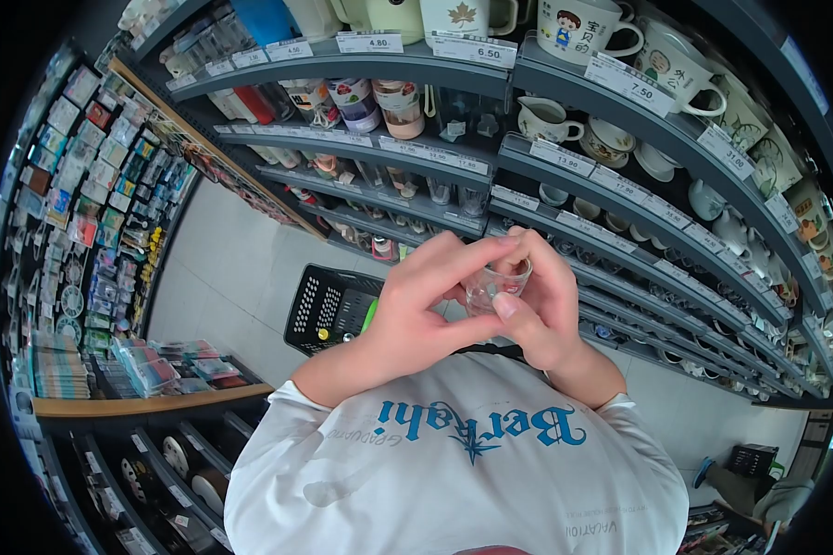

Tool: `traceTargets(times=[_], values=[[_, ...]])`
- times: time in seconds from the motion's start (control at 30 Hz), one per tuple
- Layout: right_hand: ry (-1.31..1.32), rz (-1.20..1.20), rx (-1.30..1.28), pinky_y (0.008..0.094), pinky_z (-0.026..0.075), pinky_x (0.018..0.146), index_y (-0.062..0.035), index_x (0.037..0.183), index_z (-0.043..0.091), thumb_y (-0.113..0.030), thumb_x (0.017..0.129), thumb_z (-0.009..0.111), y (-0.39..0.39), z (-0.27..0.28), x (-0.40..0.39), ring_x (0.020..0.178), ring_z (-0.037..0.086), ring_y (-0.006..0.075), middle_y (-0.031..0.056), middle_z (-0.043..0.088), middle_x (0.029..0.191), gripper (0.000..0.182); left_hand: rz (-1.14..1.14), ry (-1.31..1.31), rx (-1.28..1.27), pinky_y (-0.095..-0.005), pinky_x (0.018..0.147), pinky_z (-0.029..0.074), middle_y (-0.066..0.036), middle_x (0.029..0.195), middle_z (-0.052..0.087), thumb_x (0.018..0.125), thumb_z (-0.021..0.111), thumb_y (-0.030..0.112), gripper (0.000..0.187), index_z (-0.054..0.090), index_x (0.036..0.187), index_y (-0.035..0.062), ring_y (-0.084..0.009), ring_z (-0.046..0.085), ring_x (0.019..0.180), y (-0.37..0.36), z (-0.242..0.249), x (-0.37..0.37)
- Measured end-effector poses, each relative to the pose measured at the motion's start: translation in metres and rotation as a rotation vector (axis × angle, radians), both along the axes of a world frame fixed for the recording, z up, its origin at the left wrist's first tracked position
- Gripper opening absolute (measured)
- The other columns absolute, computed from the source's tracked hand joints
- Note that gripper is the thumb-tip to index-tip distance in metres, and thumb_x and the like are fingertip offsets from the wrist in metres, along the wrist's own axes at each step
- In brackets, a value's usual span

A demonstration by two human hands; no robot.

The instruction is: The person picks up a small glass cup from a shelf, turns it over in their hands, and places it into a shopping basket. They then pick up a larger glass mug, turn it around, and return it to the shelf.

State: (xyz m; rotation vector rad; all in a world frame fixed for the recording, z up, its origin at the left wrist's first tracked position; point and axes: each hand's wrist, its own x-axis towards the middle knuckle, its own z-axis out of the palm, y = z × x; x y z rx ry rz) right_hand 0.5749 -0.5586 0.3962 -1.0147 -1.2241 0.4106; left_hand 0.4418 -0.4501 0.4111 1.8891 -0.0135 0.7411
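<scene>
A small clear glass cup (496, 289) is held between my two hands at chest height, in front of the shelves. My left hand (435, 291) wraps round its left side, with the fingertips near the rim at the top. My right hand (548, 301) closes on it from the right, the thumb lying across the front of the glass. The hands partly hide the cup, and its contents cannot be made out.
Shelves (574, 166) with mugs, jugs and price labels curve ahead and to the right. A black shopping basket (317, 305) holding something green stands on the floor left of my hands. Packaged goods (148, 365) lie at the left. A person (787, 504) is at the lower right.
</scene>
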Motion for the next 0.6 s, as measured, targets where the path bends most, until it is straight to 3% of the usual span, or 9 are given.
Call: traceTargets(times=[0.03, 0.1, 0.13, 0.2, 0.43, 0.53, 0.6], values=[[0.000, 0.000, 0.000, 0.0267, 0.032, 0.054, -0.0033, 0.083, 0.046, -0.016, 0.072, 0.062, 0.0000, 0.0005, 0.0000, 0.063, 0.040, 0.0133, 0.0038, 0.044, 0.074, 0.023, 0.014, -0.009, 0.030, -0.0241, 0.058, 0.047, -0.003, 0.086, 0.055, 0.070, 0.081, 0.008, 0.065, 0.056, 0.130, 0.0068, -0.0104, 0.052, 0.073, 0.0002, 0.0005, -0.0004], [-0.025, -0.015, -0.002, 0.0266, 0.032, 0.054, -0.0036, 0.082, 0.045, -0.015, 0.072, 0.062, 0.0000, 0.0011, 0.0001, 0.063, 0.040, 0.0131, 0.0036, 0.045, 0.074, 0.022, -0.057, 0.127, -0.008, -0.0303, 0.078, 0.055, -0.007, 0.100, 0.048, 0.071, 0.076, -0.006, 0.068, 0.048, 0.132, -0.0022, -0.0165, 0.059, 0.092, 0.0008, 0.0056, -0.0046], [-0.025, -0.015, -0.002, 0.0266, 0.032, 0.054, -0.0036, 0.082, 0.045, -0.015, 0.072, 0.062, 0.0000, 0.0009, 0.0005, 0.063, 0.040, 0.0131, 0.0036, 0.045, 0.074, 0.022, -0.056, 0.127, -0.008, -0.0303, 0.078, 0.055, -0.007, 0.100, 0.048, 0.071, 0.076, -0.006, 0.068, 0.048, 0.132, -0.0022, -0.0165, 0.059, 0.092, 0.0006, 0.0050, -0.0034], [-0.009, 0.012, -0.016, 0.0267, 0.032, 0.054, -0.0040, 0.082, 0.045, -0.015, 0.072, 0.063, -0.0001, 0.0003, 0.0012, 0.063, 0.041, 0.0129, 0.0033, 0.045, 0.075, 0.023, -0.044, 0.043, -0.134, -0.0232, 0.061, 0.049, -0.003, 0.088, 0.052, 0.072, 0.080, 0.006, 0.065, 0.054, 0.132, 0.0062, -0.0094, 0.053, 0.076, -0.0002, 0.0022, 0.0004], [0.031, 0.034, -0.033, 0.0248, 0.032, 0.054, -0.0043, 0.082, 0.045, -0.016, 0.073, 0.063, 0.0000, 0.0014, 0.0011, 0.064, 0.042, 0.0114, 0.0029, 0.045, 0.076, 0.022, -0.119, 0.006, -0.221, -0.0247, 0.068, 0.052, -0.004, 0.095, 0.051, 0.073, 0.078, 0.004, 0.067, 0.051, 0.134, 0.0063, -0.0101, 0.054, 0.081, 0.0020, -0.0011, 0.0005], [-0.032, 0.018, -0.019, 0.0242, 0.033, 0.054, -0.0044, 0.082, 0.045, -0.015, 0.074, 0.063, 0.0016, -0.0025, 0.0023, 0.065, 0.043, 0.0105, 0.0021, 0.045, 0.076, 0.022, -0.066, 0.093, -0.068, -0.0262, 0.073, 0.053, -0.005, 0.098, 0.051, 0.073, 0.078, 0.003, 0.068, 0.050, 0.135, 0.0054, -0.0110, 0.056, 0.085, 0.0036, 0.0003, -0.0016], [0.053, 0.042, -0.046, 0.0234, 0.034, 0.054, -0.0045, 0.084, 0.046, -0.013, 0.076, 0.062, 0.0020, -0.0041, -0.0010, 0.065, 0.044, 0.0091, 0.0015, 0.047, 0.077, 0.020, -0.121, 0.018, -0.223, -0.0263, 0.076, 0.053, -0.004, 0.098, 0.051, 0.075, 0.076, 0.000, 0.068, 0.048, 0.136, 0.0047, -0.0112, 0.057, 0.089, 0.0032, -0.0016, 0.0018]])
